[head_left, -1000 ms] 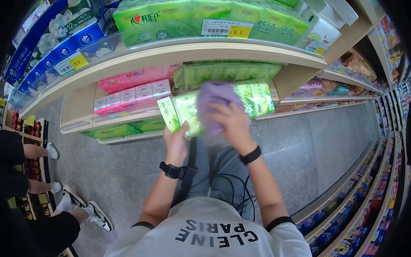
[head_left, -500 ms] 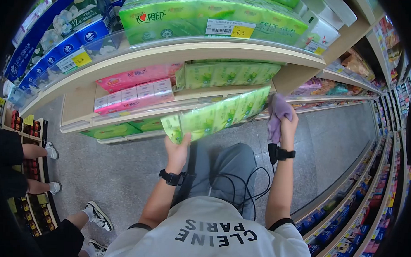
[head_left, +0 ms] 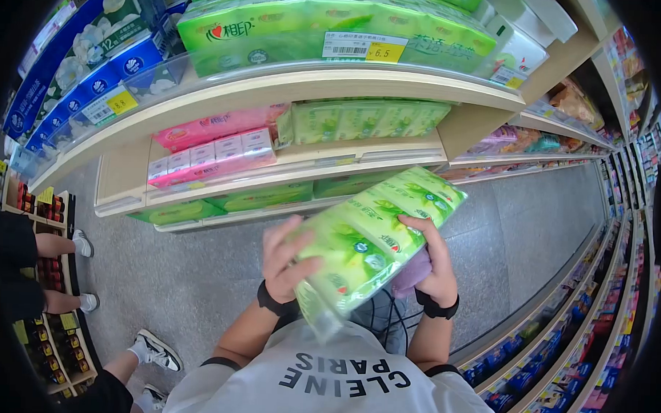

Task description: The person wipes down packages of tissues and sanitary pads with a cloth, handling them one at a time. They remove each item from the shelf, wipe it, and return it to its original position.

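A green plastic-wrapped pack of tissues [head_left: 373, 226] is held tilted over my lap, its printed broad face turned up. My right hand [head_left: 437, 272] grips its right edge, thumb on top, and also has a crumpled purple cloth [head_left: 413, 273] bunched under the pack. At the pack's left end is my left hand [head_left: 281, 259], its spread fingers blurred and overlapping the wrapper. The near end of the pack is blurred too.
Ahead, a wooden shelf [head_left: 361, 160] carries green tissue packs [head_left: 362, 122] and pink ones [head_left: 212, 155]. Larger green packs [head_left: 293, 34] stand above. Black cables [head_left: 385, 310] hang at my lap. People's legs and shoes [head_left: 158, 350] are at left; stocked shelves [head_left: 558, 360] line the right.
The tissue pack has come away from the shelf toward my body and turned broad face up. My right hand, with the cloth, has moved left and taken hold of the pack; my left fingers have spread.
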Demonstrator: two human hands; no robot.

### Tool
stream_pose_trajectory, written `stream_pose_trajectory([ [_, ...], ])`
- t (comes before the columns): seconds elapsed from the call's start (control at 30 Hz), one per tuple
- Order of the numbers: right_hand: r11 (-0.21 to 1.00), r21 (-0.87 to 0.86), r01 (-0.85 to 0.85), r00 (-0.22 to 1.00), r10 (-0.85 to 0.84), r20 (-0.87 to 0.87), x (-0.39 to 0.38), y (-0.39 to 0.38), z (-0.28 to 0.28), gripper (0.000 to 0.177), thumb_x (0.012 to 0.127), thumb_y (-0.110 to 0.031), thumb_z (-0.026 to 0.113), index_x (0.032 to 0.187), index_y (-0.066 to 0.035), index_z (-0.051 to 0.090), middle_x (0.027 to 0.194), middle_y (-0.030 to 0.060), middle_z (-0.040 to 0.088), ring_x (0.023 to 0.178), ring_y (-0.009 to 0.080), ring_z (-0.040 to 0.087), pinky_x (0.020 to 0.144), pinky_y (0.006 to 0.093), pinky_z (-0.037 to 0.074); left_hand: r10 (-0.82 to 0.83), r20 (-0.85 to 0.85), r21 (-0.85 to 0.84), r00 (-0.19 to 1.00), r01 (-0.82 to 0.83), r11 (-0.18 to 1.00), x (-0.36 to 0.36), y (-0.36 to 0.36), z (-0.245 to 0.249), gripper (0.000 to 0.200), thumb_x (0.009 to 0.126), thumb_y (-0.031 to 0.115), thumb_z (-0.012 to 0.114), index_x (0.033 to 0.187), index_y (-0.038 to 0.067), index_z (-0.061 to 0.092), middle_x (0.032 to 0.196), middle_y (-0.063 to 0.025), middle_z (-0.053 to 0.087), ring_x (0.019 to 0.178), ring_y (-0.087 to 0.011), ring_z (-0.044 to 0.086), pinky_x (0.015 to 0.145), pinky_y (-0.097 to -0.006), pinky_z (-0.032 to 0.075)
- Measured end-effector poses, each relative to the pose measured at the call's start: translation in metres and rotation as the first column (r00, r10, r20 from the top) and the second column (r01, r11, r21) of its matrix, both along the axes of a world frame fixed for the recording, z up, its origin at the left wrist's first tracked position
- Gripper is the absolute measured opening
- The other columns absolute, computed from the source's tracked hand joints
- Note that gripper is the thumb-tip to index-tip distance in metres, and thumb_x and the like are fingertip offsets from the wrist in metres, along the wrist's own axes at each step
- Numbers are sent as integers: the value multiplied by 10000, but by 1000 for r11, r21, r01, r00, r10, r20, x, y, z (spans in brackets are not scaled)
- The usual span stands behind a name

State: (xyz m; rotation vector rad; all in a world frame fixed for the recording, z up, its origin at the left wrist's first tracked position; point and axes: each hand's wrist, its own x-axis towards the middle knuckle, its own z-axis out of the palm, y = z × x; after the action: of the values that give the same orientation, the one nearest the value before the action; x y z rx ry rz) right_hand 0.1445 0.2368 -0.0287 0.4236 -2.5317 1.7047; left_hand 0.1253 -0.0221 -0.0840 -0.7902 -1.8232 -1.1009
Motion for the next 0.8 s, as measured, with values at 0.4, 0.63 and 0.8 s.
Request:
stream_pose_trajectory([
  [0.4,923,376,76,993,-35,-114,-62,-33,-75,745,605,-12,619,1309,-187,450,749,179,620,734,387,617,626,438,469,-825,516,844,229,-299,445,-20,-19,-19,502,926,247,557,1339,20,383,1176,-153,577,1000,-249,632,666,-350,583],
  [0.63,890,432,-147,986,96,139,-60,-29,-51,831,586,15,597,1373,-182,420,880,216,638,835,408,619,720,441,482,-713,630,767,308,-387,511,-28,-10,-33,379,898,22,549,1256,58,430,1119,-126,609,908,-218,663,620,-314,604],
  [0.8,889,404,-215,975,173,137,-41,-14,24,715,559,12,625,1259,-117,557,1031,213,644,942,403,615,821,404,492,-677,643,765,358,-354,538,-30,-6,-40,353,909,8,531,1244,58,432,1140,-126,600,936,-225,657,641,-316,611],
])
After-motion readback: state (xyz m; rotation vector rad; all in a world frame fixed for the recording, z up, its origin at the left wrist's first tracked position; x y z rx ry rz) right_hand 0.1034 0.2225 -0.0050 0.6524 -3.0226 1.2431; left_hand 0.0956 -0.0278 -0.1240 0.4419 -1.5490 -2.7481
